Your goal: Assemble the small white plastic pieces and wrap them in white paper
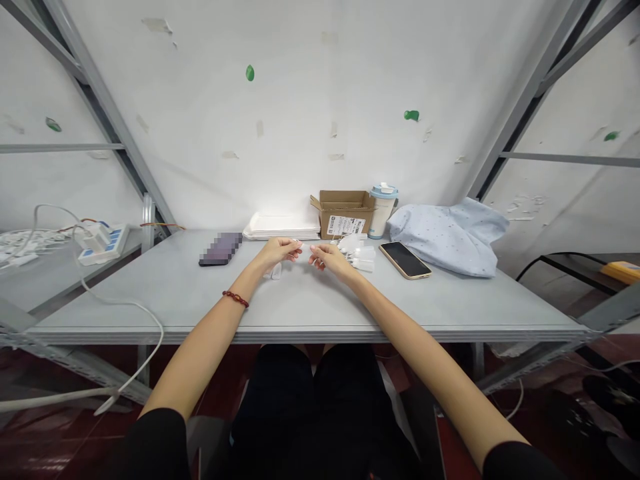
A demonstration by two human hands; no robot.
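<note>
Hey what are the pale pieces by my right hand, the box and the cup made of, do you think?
Pale pieces: probably plastic, slightly glossy and partly see-through. Box: cardboard, matte and brown, with a folded flap. Cup: maybe plastic or coated paper, I can't tell; its body is pale and smooth.

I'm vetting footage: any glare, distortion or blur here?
Head view: wide-angle stretching toward the edges; head view: bright glow on the wall behind the white trays; head view: pixelation over the phone-like object; head view: detail at the fingers too small to judge.
</note>
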